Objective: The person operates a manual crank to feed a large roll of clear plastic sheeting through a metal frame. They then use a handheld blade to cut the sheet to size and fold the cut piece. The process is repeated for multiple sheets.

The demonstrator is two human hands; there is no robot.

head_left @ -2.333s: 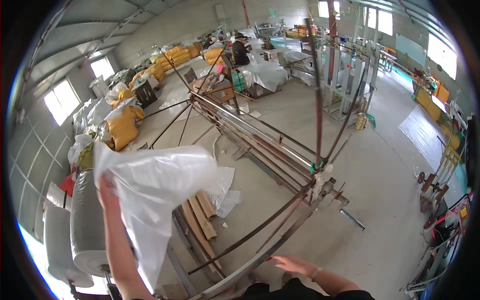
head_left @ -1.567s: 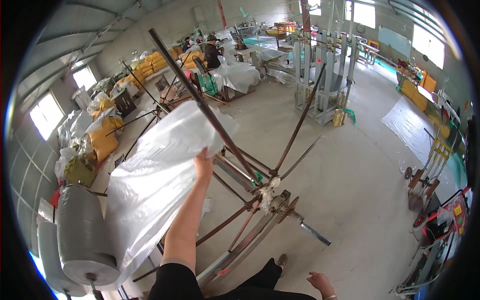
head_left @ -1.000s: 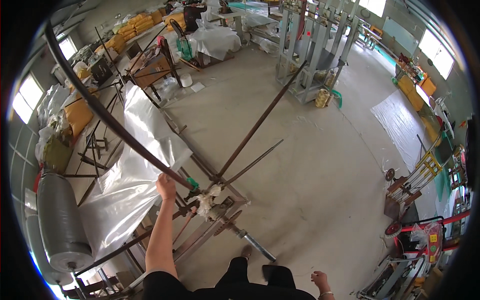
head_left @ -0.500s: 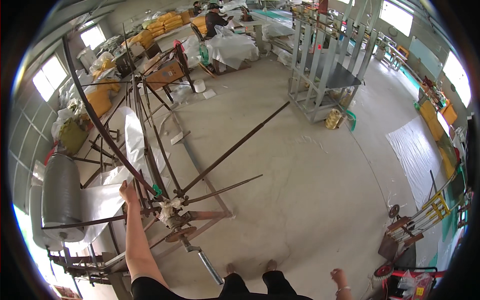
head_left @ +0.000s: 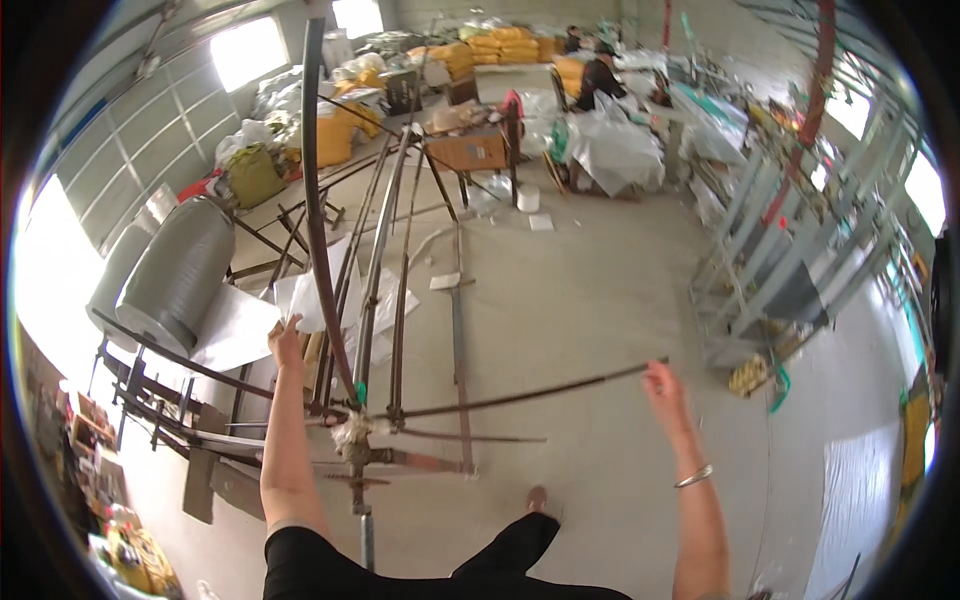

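My left hand (head_left: 285,342) is closed on the edge of a pale plastic sheet (head_left: 232,325). The sheet runs from a big grey film roll (head_left: 175,275) at the left to a metal reel frame. At the right, my right hand (head_left: 665,390), a bracelet on its wrist, is closed at the outer end of a long rusty rod (head_left: 530,393), one of the reel's arms. The reel's hub (head_left: 352,438), wrapped in pale rag with a green tie, stands between my forearms. A crank handle (head_left: 367,540) extends below it.
A tall curved bar (head_left: 312,150) rises in front of me. A grey metal rack (head_left: 760,270) stands at the right. Farther back are a cardboard box (head_left: 468,153), yellow sacks (head_left: 500,45) and a seated person (head_left: 600,78) at a covered table.
My right hand has risen from low beside me to the rod's end. That rod now lies lower, nearly level. My view has swung left, and my left hand stays at the sheet.
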